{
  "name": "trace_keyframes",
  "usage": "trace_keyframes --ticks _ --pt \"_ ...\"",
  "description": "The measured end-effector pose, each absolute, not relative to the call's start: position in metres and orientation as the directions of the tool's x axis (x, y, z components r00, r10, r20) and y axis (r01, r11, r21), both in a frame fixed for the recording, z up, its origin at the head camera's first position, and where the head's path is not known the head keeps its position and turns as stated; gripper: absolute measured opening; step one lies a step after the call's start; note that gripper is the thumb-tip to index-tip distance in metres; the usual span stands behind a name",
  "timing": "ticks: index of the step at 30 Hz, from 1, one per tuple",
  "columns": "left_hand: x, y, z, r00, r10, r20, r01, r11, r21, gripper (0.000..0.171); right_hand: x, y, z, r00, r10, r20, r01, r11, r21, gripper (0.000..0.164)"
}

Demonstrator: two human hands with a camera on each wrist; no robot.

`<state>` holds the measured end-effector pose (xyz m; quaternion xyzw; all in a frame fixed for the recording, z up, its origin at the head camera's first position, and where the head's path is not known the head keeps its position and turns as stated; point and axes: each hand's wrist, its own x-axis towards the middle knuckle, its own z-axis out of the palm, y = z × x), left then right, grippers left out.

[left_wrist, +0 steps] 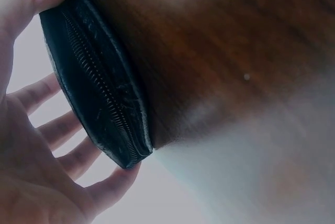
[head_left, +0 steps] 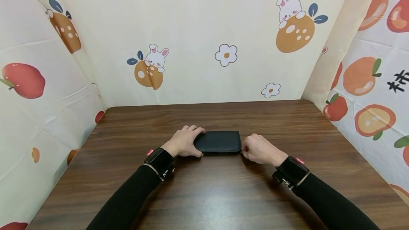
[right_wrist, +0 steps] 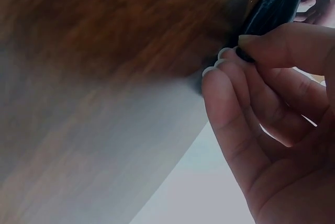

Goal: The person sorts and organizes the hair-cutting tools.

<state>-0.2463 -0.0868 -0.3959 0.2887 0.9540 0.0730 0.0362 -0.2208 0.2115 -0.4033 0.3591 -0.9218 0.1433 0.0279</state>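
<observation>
A black zip wallet [head_left: 221, 142] lies flat on the wooden table, its long side running left to right. My left hand [head_left: 184, 142] holds its left end, thumb at the near edge and fingers spread along the far side. Up close in the left wrist view, the zipper teeth [left_wrist: 102, 85] run along the wallet's edge, closed. At the right end my right hand [head_left: 260, 149] pinches a small dark zipper pull [right_wrist: 244, 54] between thumb and curled fingers. Most of that pull is hidden by the fingertips.
The brown wood-grain table [head_left: 211, 194] reaches to a pale back curtain [head_left: 191, 27] printed with rabbits and flowers. Fruit-printed cloth hangs at the left [head_left: 48, 116] and right [head_left: 383, 91]. Black bands with small cameras sit on both wrists.
</observation>
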Motion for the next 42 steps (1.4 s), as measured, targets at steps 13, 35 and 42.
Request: trace_keyframes --ticks 13,35,42 --pt "-0.248 -0.087 -0.399 -0.834 0.551 -0.028 0.540 0.825 0.169 0.075 -0.212 0.204 -0.401 -0.766 -0.631 0.124 -0.638 0.719 -0.275 0.020" --pt "-0.247 -0.087 -0.399 -0.838 0.544 -0.029 0.532 0.829 0.172 0.074 -0.207 0.198 -0.401 -0.761 -0.638 0.117 -0.644 0.720 -0.258 0.018" --pt "-0.248 -0.086 -0.398 -0.834 0.550 -0.031 0.538 0.825 0.173 0.074 -0.206 0.197 -0.401 -0.753 -0.647 0.123 -0.654 0.715 -0.248 0.018"
